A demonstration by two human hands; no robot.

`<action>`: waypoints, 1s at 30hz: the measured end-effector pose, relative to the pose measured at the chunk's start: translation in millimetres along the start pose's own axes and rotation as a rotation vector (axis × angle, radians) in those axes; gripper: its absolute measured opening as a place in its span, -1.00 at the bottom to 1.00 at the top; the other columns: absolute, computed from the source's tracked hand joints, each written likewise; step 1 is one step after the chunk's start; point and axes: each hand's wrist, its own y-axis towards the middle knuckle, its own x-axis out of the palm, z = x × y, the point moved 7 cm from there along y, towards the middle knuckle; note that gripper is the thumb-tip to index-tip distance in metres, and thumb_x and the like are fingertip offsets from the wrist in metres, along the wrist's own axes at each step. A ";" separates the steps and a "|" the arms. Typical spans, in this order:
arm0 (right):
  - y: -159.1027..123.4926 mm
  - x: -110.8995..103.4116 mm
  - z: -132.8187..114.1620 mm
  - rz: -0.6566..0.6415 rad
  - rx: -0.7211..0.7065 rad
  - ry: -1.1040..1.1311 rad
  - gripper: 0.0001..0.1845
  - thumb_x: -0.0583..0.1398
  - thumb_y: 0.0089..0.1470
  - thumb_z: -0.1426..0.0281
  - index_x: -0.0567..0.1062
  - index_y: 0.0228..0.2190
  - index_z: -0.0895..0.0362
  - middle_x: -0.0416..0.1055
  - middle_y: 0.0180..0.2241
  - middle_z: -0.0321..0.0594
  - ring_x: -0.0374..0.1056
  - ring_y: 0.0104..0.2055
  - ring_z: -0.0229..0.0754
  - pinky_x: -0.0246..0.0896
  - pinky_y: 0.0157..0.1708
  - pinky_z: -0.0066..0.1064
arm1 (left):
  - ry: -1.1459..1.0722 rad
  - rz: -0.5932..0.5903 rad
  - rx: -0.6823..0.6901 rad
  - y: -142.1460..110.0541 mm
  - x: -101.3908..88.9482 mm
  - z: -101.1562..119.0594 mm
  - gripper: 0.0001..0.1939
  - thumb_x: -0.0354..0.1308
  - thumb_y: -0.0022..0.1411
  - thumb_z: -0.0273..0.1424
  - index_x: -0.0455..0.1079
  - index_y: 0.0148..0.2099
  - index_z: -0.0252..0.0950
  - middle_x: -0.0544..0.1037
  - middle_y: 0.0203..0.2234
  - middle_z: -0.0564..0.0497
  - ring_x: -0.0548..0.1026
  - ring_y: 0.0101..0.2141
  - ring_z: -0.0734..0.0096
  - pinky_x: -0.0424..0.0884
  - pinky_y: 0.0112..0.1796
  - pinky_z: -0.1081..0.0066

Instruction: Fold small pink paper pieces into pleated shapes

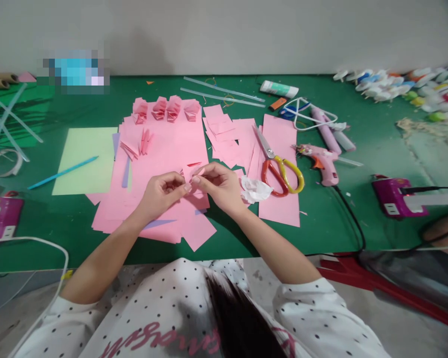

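My left hand (163,193) and my right hand (219,185) meet over a spread of pink paper sheets (168,149) on the green table (321,223). Both pinch a small folded pink paper piece (191,171) between their fingertips. Beyond the hands lie several pleated pink paper folds (167,109) in a row, and two more (138,145) to the left. A crumpled white scrap (254,189) rests just right of my right hand.
Scissors with red and yellow handles (280,171) lie on a pink sheet. A pink glue gun (321,160), a glue tube (279,89), clear sticks (224,94), a pale green sheet (85,159) with a blue stick (61,173) and purple devices (393,196) surround the work.
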 end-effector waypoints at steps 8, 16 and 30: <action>-0.4 -3.0 -2.5 0.032 -0.034 0.010 -0.69 0.43 0.00 0.16 0.49 -0.42 0.07 0.56 -0.37 -0.30 0.47 -0.37 -0.28 0.44 -0.36 -0.41 | 0.055 0.037 0.005 -2.3 0.2 2.8 -0.71 0.30 0.25 -0.18 0.51 -0.33 -0.32 0.53 -0.54 0.04 0.44 -0.59 0.57 0.37 -0.56 0.55; -4.3 0.2 -6.7 0.020 -0.038 -0.068 -0.67 0.42 -0.01 0.11 0.49 -0.44 0.06 0.54 -0.41 -0.30 0.48 -0.38 -0.25 0.47 -0.36 -0.37 | 0.221 0.098 0.125 -2.5 -0.6 15.2 -0.73 0.32 0.21 -0.27 0.42 -0.44 -0.32 0.42 -0.61 0.10 0.30 -0.60 0.61 0.22 -0.57 0.55; 0.0 -1.5 -4.5 -0.006 -0.026 -0.098 -0.59 0.39 -0.01 0.00 0.54 -0.49 0.10 0.43 -0.48 -0.31 0.29 -0.45 -0.30 0.25 -0.49 -0.43 | 0.045 0.096 0.035 -0.5 0.5 4.6 -0.64 0.38 0.18 -0.14 0.45 -0.44 -0.31 0.46 -0.60 0.07 0.41 -0.57 0.51 0.36 -0.52 0.48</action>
